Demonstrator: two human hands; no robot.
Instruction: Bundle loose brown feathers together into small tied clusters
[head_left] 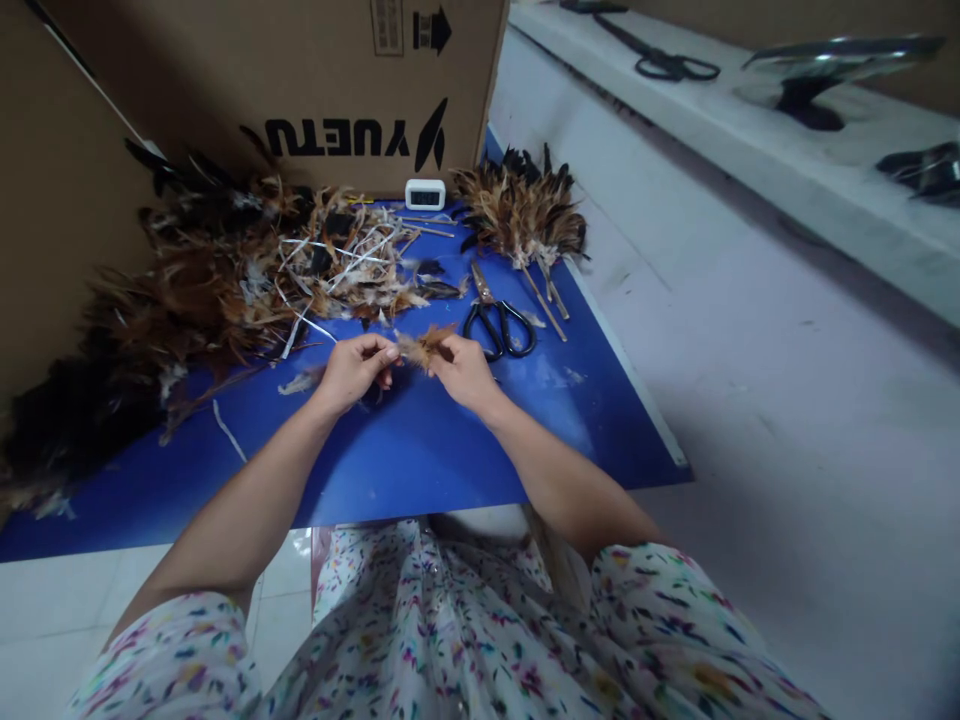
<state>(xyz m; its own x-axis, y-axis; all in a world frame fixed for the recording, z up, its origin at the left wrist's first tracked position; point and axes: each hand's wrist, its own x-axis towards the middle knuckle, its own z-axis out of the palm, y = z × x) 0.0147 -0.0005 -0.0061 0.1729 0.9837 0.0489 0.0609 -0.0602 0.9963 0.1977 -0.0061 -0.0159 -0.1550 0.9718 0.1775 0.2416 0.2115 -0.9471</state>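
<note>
Between my two hands a small tan-brown feather bunch [421, 346] is stretched above the blue tabletop [420, 450]. My left hand [355, 372] pinches its pale left end between thumb and fingers. On the other side, my right hand [462, 370] has its fingers closed on the brown end. Black-handled scissors [504, 328] lie just beyond my right hand, blades pointing away. A large heap of loose brown feathers [225, 270] spreads to the left, with white strips [352, 258] lying across it.
Finished-looking feather dusters [525, 205] with thin sticks lie at the back right. A small white digital clock [425, 194] stands against a big cardboard box [300, 90]. Along the right runs a white wall [675, 280] with a ledge [750, 110] bearing another pair of scissors [675, 66].
</note>
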